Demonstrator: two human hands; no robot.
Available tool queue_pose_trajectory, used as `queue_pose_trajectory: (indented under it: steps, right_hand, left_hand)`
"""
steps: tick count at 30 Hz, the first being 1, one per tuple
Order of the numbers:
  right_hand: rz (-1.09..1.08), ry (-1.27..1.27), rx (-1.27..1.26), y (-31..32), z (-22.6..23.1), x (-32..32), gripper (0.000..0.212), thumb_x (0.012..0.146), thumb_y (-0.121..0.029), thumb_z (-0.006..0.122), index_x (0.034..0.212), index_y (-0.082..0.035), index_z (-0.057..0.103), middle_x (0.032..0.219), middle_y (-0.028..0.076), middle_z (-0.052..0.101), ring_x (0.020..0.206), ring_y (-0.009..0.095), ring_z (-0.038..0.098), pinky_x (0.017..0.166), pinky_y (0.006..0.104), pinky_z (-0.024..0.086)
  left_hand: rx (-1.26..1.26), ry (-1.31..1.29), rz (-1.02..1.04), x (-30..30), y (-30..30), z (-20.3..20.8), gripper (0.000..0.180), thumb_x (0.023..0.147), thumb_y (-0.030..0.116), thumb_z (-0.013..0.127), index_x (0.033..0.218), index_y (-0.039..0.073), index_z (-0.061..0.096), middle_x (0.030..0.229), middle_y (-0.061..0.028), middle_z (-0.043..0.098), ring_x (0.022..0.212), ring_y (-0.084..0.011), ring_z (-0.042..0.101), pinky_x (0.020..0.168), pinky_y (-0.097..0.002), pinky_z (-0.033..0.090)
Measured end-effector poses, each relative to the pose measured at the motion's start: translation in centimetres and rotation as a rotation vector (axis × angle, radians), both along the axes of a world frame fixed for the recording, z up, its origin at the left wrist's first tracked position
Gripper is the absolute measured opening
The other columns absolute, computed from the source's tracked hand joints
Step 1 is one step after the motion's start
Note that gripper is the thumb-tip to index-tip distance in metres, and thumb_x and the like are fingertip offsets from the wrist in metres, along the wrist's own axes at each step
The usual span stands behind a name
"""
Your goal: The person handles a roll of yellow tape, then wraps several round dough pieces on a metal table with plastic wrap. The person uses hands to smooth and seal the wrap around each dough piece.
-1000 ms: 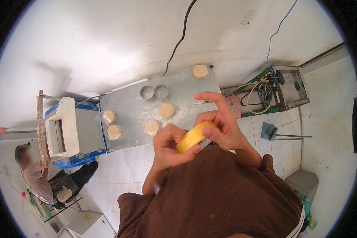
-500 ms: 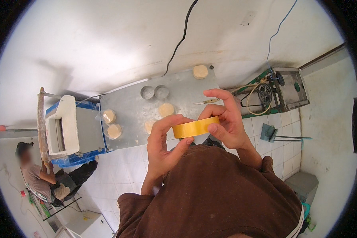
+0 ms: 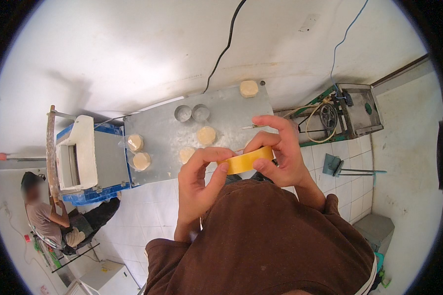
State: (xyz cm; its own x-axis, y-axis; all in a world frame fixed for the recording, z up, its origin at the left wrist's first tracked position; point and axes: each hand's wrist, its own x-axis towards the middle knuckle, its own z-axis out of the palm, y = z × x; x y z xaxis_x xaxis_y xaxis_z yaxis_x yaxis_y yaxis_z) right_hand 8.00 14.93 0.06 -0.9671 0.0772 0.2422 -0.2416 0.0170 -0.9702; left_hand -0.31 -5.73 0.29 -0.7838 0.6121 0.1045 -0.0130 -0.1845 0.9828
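Note:
A yellow roll of adhesive tape (image 3: 246, 161) is held up in front of my brown shirt, seen edge-on and slightly tilted. My left hand (image 3: 197, 179) pinches its left end between thumb and forefinger. Around the right end, my right hand (image 3: 284, 160) is closed, thumb on the near face, one finger raised off it. Beyond my hands stands a metal table (image 3: 157, 128). Pale round stacks, like thin dough discs, lie on it: one stack (image 3: 206, 135) near the middle, another stack (image 3: 186, 155) close to my left hand. A knife (image 3: 250, 127) lies partly behind my right hand.
Two metal rings (image 3: 192, 114) stand on the table, with more pale stacks (image 3: 138, 152) at its left end. A white and blue machine (image 3: 96, 160) adjoins it. A seated person (image 3: 59, 216) is at far left. At right is a belt-driven machine (image 3: 337, 115).
My left thumb has moved up from below the tape roll and now pinches its left end with the forefinger. The roll has tilted a little, its left end lower.

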Motion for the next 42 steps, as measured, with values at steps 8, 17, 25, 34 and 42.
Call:
queue_pose_trajectory:
  steps: [8, 17, 25, 34, 42]
  right_hand:
    - [0.012, 0.042, 0.095, 0.0, 0.0, 0.3, 0.078, 0.096, -0.017, 0.076, 0.154, 0.003, 0.027, 0.095, 0.012, 0.073, 0.085, 0.016, 0.066, 0.081, 0.0281, 0.048]
    - [0.039, 0.051, 0.101, -0.1, 0.3, 0.4, 0.081, 0.095, -0.02, 0.078, 0.154, 0.003, 0.028, 0.095, 0.011, 0.071, 0.084, 0.015, 0.065, 0.079, 0.0277, 0.047]
    - [0.058, 0.093, -0.008, 0.4, 0.4, 0.7, 0.069, 0.091, -0.013, 0.08, 0.149, -0.002, 0.045, 0.093, 0.005, 0.068, 0.092, 0.013, 0.066, 0.093, 0.0297, 0.048]
    - [0.107, 0.063, 0.009, 0.4, 1.3, 1.3, 0.056, 0.089, -0.011, 0.082, 0.138, -0.002, 0.057, 0.107, 0.008, 0.072, 0.101, 0.015, 0.07, 0.093, 0.0326, 0.052]
    - [0.09, 0.007, -0.015, -0.4, 1.5, 1.4, 0.055, 0.09, -0.008, 0.081, 0.139, -0.005, 0.057, 0.109, 0.008, 0.073, 0.105, 0.017, 0.071, 0.096, 0.0332, 0.052]
  left_hand:
    - [-0.001, -0.09, 0.021, 0.7, 0.3, -0.1, 0.013, 0.094, -0.01, 0.062, 0.105, -0.002, 0.064, 0.107, -0.0104, 0.069, 0.104, -0.0165, 0.066, 0.098, -0.0316, 0.051]
    - [0.079, -0.127, 0.042, 1.0, -0.2, -1.4, 0.009, 0.096, -0.008, 0.061, 0.102, -0.002, 0.062, 0.106, -0.0129, 0.07, 0.098, -0.0165, 0.066, 0.091, -0.031, 0.052]
    - [0.459, -0.323, -0.039, 0.0, -0.9, -3.7, 0.01, 0.104, 0.012, 0.062, 0.104, 0.003, 0.056, 0.096, -0.0109, 0.062, 0.088, -0.0189, 0.061, 0.083, -0.0319, 0.052]
    - [0.539, -0.434, -0.069, -0.3, 0.1, -4.0, 0.013, 0.106, 0.016, 0.056, 0.109, 0.004, 0.055, 0.101, -0.0108, 0.062, 0.095, -0.0192, 0.061, 0.101, -0.0438, 0.052]
    - [0.285, 0.07, 0.017, -0.1, 1.1, -3.2, 0.044, 0.099, 0.044, 0.07, 0.11, 0.003, 0.06, 0.1, -0.0091, 0.059, 0.098, -0.0217, 0.059, 0.113, -0.0542, 0.044]
